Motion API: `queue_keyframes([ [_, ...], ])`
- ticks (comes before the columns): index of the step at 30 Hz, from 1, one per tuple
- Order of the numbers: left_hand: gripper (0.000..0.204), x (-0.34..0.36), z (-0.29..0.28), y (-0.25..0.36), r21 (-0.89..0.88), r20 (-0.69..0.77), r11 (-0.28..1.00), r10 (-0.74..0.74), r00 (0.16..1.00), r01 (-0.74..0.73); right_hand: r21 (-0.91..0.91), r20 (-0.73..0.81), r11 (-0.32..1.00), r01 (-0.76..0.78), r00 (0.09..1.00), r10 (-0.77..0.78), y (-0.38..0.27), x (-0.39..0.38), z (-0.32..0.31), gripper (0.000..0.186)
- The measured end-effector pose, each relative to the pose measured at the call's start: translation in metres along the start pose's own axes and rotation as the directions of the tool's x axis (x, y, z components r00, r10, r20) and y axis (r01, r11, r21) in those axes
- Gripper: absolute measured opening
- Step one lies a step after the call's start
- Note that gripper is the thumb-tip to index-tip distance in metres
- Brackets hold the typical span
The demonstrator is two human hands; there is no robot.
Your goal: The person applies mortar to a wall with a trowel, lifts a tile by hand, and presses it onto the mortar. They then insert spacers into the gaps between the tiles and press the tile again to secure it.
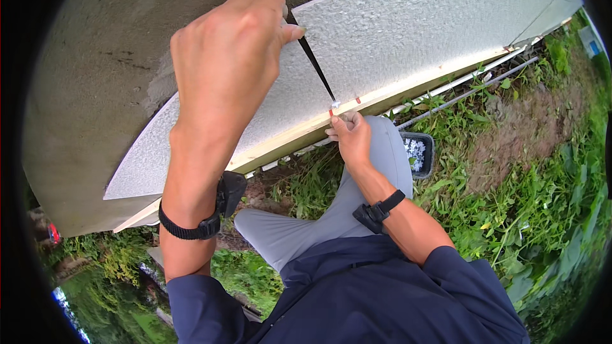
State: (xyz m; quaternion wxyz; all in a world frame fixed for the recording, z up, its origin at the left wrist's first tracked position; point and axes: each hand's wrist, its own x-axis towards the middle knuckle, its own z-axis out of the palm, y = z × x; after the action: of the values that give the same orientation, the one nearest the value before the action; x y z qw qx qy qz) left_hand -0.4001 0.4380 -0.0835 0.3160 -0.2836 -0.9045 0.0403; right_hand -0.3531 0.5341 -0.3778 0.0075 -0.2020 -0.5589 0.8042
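Note:
My left hand (233, 44) is closed in a pinch at the upper end of a dark tapering line (311, 58) between two speckled pale grey slabs. Whether that line is a strip or an open joint I cannot tell, and what the fingers pinch is hidden. A small white plastic piece (336, 104) sits at the line's lower end. Just below it my right hand (352, 135) is closed, its fingertips against a small red piece (331, 113) at the slab's edge. Another red piece (358, 100) stands a little to the right, between the right slab (421, 32) and a wooden batten (440, 80).
Rough grey cement (95, 70) lies beyond the slabs' curved edge. A black tub (417, 154) of small white pieces stands right of my leg. A pale pipe (468, 93) runs beside the batten. Grass and weeds (472, 216) cover the ground, with bare soil at right.

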Motion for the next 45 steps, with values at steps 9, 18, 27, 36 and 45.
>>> queue_keyframes([
  [9, 0.026, -0.001, 0.000, 0.001, -0.020, -0.008, 1.000, -0.004, 1.000, 0.004, -0.033, 0.023, 0.999, 0.009, 1.000, -0.008, 0.010, 0.002, -0.002, 0.023],
  [18, 0.021, 0.001, 0.000, 0.001, -0.030, 0.015, 0.999, -0.023, 1.000, 0.024, -0.048, -0.010, 0.998, 0.037, 0.999, -0.038, 0.010, 0.003, 0.001, 0.025],
  [27, 0.019, 0.002, -0.002, 0.000, -0.044, 0.033, 0.999, -0.024, 0.999, 0.026, -0.069, -0.051, 0.998, 0.014, 0.999, -0.018, 0.007, 0.004, 0.004, 0.027],
  [36, 0.020, 0.002, -0.001, -0.001, -0.021, 0.037, 1.000, -0.018, 0.999, 0.018, -0.088, -0.092, 0.996, -0.007, 0.996, -0.001, 0.008, 0.006, 0.007, 0.029],
  [45, 0.020, 0.002, -0.001, -0.002, -0.030, 0.030, 0.999, -0.011, 1.000, 0.012, -0.175, -0.119, 0.984, -0.025, 0.993, 0.004, 0.003, 0.005, 0.010, 0.028],
])
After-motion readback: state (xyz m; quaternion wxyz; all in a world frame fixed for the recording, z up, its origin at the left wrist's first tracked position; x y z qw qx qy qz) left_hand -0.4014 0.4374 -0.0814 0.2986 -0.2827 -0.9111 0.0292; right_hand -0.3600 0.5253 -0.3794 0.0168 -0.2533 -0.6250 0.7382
